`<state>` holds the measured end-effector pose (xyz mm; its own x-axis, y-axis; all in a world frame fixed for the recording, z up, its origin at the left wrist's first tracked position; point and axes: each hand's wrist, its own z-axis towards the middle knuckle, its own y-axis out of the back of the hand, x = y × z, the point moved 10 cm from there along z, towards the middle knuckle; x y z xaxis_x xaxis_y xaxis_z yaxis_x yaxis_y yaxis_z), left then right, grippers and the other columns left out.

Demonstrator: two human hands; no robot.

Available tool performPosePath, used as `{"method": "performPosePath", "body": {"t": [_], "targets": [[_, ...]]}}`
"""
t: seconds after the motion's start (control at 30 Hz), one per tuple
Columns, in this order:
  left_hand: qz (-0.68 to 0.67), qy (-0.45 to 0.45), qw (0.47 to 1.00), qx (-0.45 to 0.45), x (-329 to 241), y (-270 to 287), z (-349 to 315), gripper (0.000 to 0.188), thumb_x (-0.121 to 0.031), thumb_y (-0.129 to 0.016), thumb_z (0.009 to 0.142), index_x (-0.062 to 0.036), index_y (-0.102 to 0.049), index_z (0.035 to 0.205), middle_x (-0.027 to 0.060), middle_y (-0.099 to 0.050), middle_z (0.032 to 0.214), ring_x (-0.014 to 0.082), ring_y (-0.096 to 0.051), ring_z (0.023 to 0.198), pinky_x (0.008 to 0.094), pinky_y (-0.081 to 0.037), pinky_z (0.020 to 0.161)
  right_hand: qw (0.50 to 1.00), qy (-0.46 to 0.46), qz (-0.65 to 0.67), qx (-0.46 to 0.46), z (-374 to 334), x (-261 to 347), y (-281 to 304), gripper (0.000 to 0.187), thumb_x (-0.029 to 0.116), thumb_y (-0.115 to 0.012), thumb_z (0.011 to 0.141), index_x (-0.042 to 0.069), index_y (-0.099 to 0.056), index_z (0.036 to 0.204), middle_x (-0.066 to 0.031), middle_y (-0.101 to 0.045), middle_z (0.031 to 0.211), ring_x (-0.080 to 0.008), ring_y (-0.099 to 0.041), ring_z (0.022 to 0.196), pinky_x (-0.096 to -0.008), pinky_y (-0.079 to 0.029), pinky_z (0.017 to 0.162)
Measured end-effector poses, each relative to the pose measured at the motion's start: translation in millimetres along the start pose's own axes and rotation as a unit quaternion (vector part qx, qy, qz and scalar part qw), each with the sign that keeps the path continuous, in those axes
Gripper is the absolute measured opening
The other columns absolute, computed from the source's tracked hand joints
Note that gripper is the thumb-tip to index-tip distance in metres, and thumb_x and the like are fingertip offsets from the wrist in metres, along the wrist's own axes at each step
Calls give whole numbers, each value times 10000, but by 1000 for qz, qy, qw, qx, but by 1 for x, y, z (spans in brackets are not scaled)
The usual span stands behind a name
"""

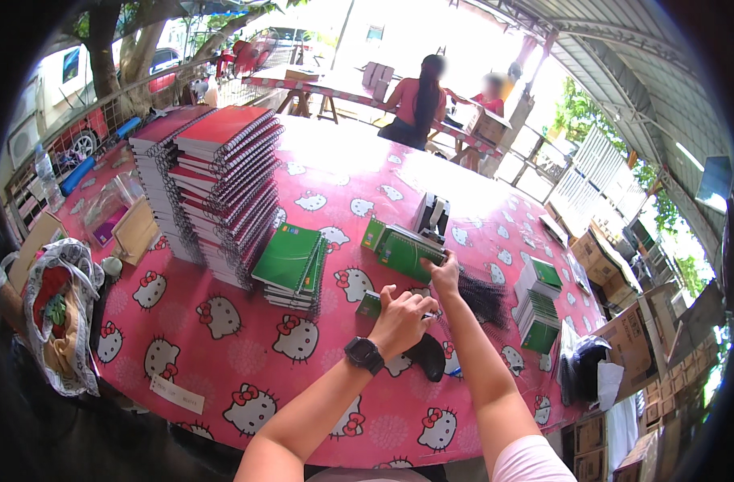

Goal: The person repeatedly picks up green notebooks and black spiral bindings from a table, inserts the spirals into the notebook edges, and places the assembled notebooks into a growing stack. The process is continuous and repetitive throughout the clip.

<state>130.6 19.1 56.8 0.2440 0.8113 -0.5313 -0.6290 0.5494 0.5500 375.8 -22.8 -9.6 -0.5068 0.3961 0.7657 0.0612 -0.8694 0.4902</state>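
Note:
My right hand [445,277] grips the near right edge of a green spiral notebook [404,255], which leans with other green notebooks in front of a black and silver device [432,217]. Fingers bent, my left hand [403,320] is over a smaller green notebook [370,304], covering its right part; what lies under the fingers is hidden. There is a black watch [364,354] on my left wrist. Beside my right forearm lies a heap of black spiral wires [481,299]. A dark curved object [427,357] rests below my hands.
Tall stacks of red-covered spiral notebooks [226,161] stand at the left, with a low green notebook stack [290,261] beside them. More green notebooks [538,317] sit right. A cloth bag [61,321] and cardboard boxes [628,341] flank the pink table [246,345]. Two people [419,104] work farther back.

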Motion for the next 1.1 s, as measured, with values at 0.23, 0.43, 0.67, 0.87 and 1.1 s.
{"method": "performPosePath", "body": {"t": [0.23,0.43,0.67,0.87,1.1], "targets": [[51,-2,997,62,0,-12,0,133,-263,-630,840,-147,-635,905,11,-646,853,183,-590,881,453,-249,976,986,-54,118,100,-12,-3,-1,448,227,-795,724,-9,-544,1010,-28,-587,797,-125,-521,662,-276,-421,576],[-25,-43,999,23,-5,-5,2,189,-307,-592,869,-124,-630,893,5,-638,823,180,-586,883,442,-255,964,996,43,-82,10,-8,17,44,522,266,-798,722,-22,-509,1047,-60,-592,804,-145,-551,681,-268,-465,662],[-32,-47,998,4,-6,8,2,171,-305,-629,836,-145,-643,894,6,-632,815,177,-586,891,415,-273,925,895,34,49,442,-101,44,36,366,190,-787,743,37,-591,1012,-39,-638,913,-117,-592,767,-288,-488,685],[18,-51,990,132,2,-7,3,193,-329,-629,840,-152,-663,908,13,-656,868,192,-587,897,430,-248,975,878,0,37,478,-152,45,39,369,183,-774,760,39,-551,1017,-15,-598,870,-90,-563,781,-254,-488,682],[15,-65,991,118,-7,35,6,119,-220,-669,797,-152,-670,895,0,-655,836,163,-587,905,361,-281,899,976,-94,-18,197,-119,-4,109,333,90,-724,745,40,-521,1005,-56,-562,847,-129,-560,770,-311,-494,653]]}}
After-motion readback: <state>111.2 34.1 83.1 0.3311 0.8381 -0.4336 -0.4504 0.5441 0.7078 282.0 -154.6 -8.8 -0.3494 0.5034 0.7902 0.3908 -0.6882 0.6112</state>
